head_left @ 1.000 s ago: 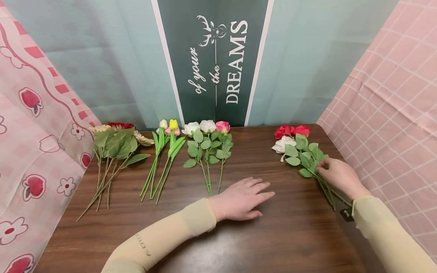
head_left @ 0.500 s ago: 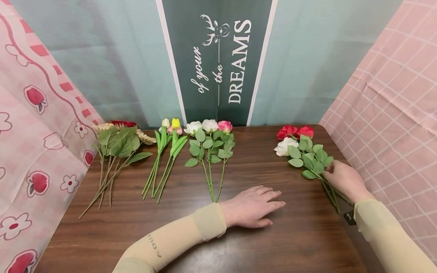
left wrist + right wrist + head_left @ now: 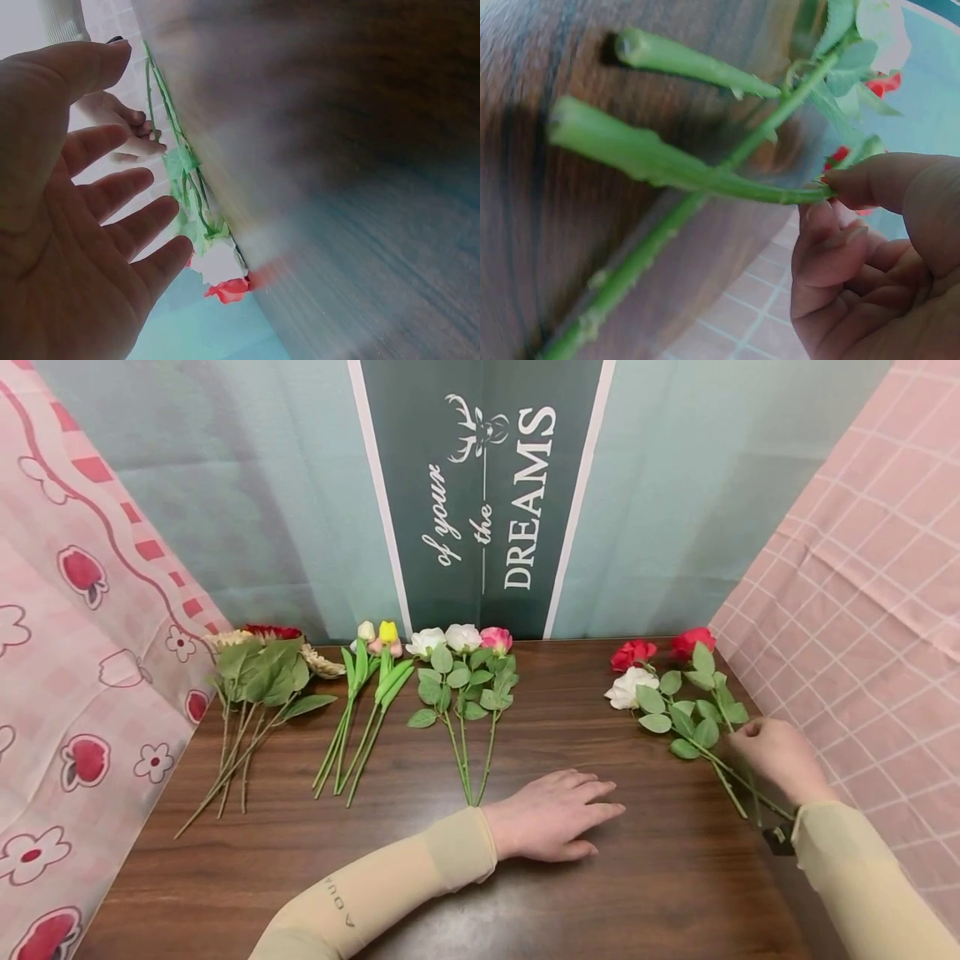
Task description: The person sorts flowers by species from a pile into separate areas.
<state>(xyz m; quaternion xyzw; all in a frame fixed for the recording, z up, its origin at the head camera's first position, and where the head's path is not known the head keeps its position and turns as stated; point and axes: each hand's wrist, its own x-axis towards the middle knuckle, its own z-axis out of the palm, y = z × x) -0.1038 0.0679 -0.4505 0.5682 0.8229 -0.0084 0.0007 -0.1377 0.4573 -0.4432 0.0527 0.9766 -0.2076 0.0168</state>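
Between right hand (image 3: 776, 756) fingertips, red rose (image 3: 693, 642) stem is pinched.

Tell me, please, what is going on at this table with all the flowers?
A person is handling flowers laid out in groups on a wooden table. The right hand pinches the stem of a red rose from the group at the right. The left hand rests flat on the table, holding nothing.

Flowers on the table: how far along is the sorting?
Three bunches already lie in neat rows: leafy stems, tulips and pale roses. In hand: the right hand pinches a red rose's stem, lifted from the right-hand pile. The left hand rests flat on the table. That pile's other roses look left to handle.
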